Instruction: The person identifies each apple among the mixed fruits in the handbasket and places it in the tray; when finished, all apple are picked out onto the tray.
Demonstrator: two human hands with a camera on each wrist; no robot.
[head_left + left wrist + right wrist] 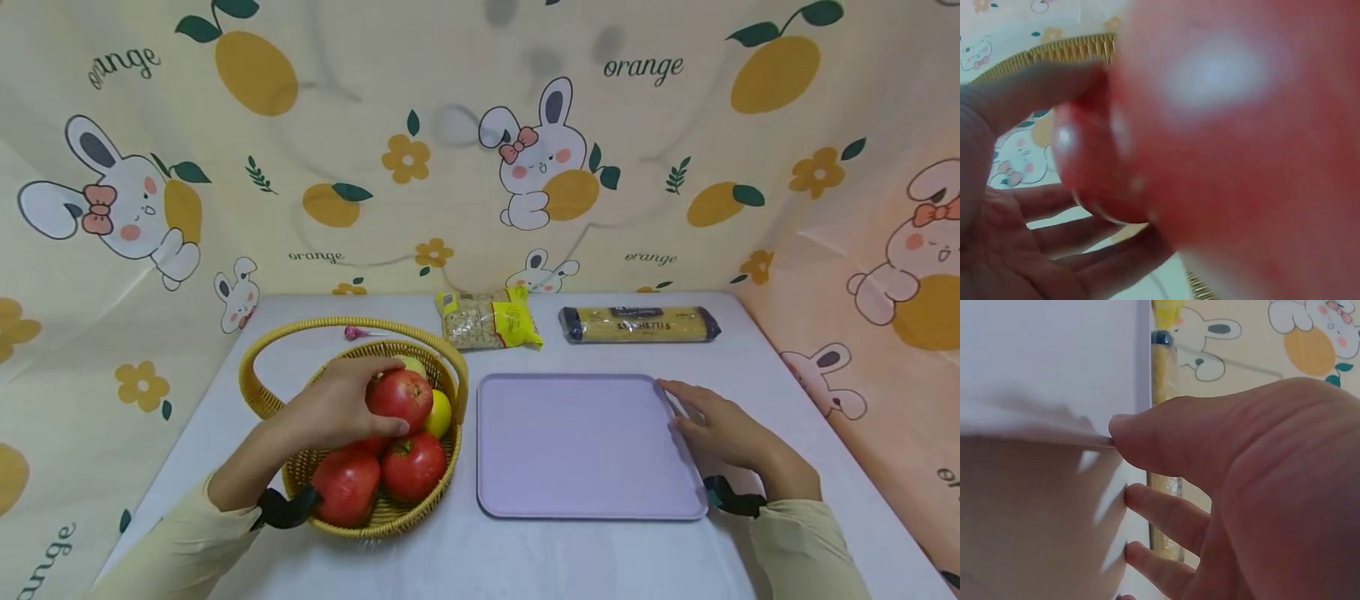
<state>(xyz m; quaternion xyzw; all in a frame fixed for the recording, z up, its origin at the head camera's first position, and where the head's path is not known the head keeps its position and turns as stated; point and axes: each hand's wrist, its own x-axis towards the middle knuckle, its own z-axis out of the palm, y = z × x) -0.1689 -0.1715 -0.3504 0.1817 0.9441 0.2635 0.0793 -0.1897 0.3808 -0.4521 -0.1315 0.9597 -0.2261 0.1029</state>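
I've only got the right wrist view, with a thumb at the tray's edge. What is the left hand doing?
Observer: The left hand holds a red fruit; I can't tell whether it is lifted clear of the others.
Operator: Where are those others?
Observer: In a basket, left of the tray in the head view.
Operator: And that long pack beyond the tray, what is it?
Observer: It reads "Spaghetti" in the head view.

Booth-like tabletop setup: rabbit-print cloth on 3 sides of a white table
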